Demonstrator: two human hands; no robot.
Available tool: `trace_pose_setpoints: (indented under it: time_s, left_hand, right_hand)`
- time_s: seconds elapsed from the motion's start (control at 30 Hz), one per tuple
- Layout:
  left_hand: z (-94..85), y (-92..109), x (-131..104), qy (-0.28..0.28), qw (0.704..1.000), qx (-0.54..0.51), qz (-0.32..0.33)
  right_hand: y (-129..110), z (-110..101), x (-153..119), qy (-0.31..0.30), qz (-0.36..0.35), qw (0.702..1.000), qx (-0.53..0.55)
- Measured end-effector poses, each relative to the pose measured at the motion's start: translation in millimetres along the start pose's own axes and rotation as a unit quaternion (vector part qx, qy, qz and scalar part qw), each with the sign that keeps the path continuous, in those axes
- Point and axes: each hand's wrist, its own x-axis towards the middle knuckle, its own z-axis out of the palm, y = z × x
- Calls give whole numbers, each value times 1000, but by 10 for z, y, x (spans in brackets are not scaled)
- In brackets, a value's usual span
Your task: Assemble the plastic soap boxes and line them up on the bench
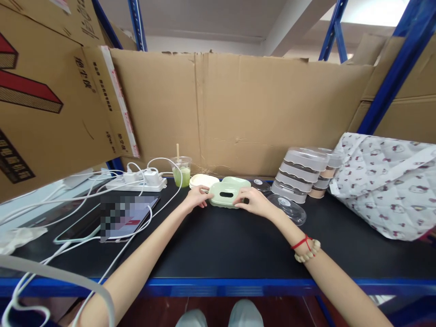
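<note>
Between my hands is a pale green oval plastic piece [226, 200] with a slot in its middle. My left hand [198, 197] grips its left end, fingers closed on the rim. At the right end my right hand [254, 200] pinches the edge between thumb and fingers. Just behind it lies another pale green oval piece [237, 180], partly covered. Cream-coloured oval pieces [204, 180] sit behind my left hand. Close to my right hand is a clear oval lid [289, 210] with a round sticker, and a further clear lid [261, 185] lies behind it.
Stacked clear-lidded containers [299, 175] stand at the right, beside a white patterned quilted bag [388, 181]. A cup of green drink [183, 172] with a straw stands at the back. Left are a power strip [136, 182], white cables, a phone [80, 225] and a tablet [136, 218]. Cardboard [238, 109] walls the back.
</note>
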Motion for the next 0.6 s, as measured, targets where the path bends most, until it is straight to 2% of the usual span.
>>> trace_pose_setpoints:
  time_s: [0.03, 0.1, 0.17, 0.2, 0.3, 0.47, 0.53, 0.6]
  left_hand:
    - [0, -20, 12, 9, 1000, 20, 17]
    - [-10, -67, 41, 54, 990, 88, 100]
    - [-35, -118, 80, 98, 957, 187, 199]
    - [-51, -143, 101, 103, 938, 239, 231]
    - [-95, -197, 157, 76, 906, 339, 240]
    - [-109, -173, 168, 77, 894, 363, 253]
    - [-108, -138, 152, 85, 890, 362, 263]
    - [-116, -98, 136, 97, 889, 359, 269]
  right_hand:
    - [-8, 8, -5, 8, 7, 1000, -7]
    - [-9, 30, -16, 21, 21, 999, -35]
    - [13, 66, -27, 26, 31, 998, -58]
    - [33, 89, -33, 25, 35, 997, -63]
    - [92, 157, -42, 10, 42, 998, -54]
    - [68, 151, -41, -18, 83, 996, -39]
    - [31, 106, -44, 2, 96, 995, -39]
    - [12, 58, -50, 54, 104, 993, -32]
